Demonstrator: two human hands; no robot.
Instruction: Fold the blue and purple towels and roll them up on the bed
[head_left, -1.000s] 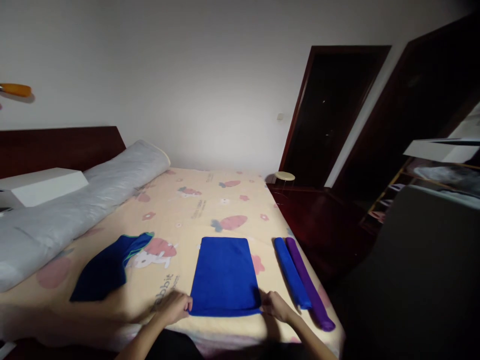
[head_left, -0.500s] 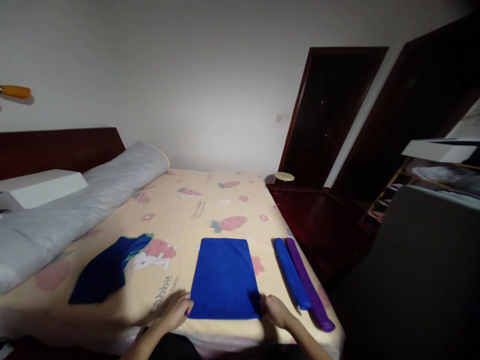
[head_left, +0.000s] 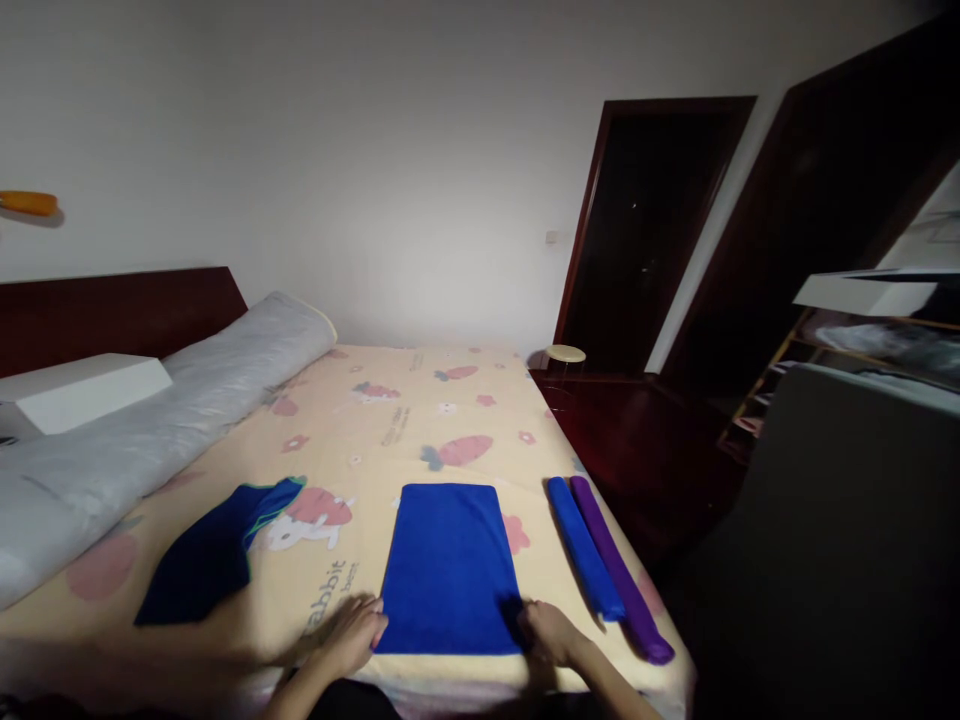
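A blue cloth (head_left: 448, 570), like a small towel, lies flat as a rectangle on the bed near its front edge. My left hand (head_left: 360, 632) pinches its left edge close to the near corner. At the opposite side, my right hand (head_left: 546, 630) has its fingers closed on the right edge; the fingertips are partly hidden in shadow. To the right lie a rolled blue cloth (head_left: 585, 548) and a rolled purple cloth (head_left: 621, 570), side by side. A dark blue cloth with green trim (head_left: 206, 560) lies crumpled on the left.
The patterned bed sheet (head_left: 390, 450) spans the bed. A long grey roll (head_left: 217, 380) and a white box (head_left: 97, 388) lie along the headboard (head_left: 112, 310). Beyond the right edge are a round stool (head_left: 565, 354), a dark panel (head_left: 840, 520) and a shelf rack (head_left: 870, 295).
The view has tilted and shifted slightly, so the bed's near things sit a little lower in the picture. Both hands stay at the blue cloth's edges; the cloths look unmoved.
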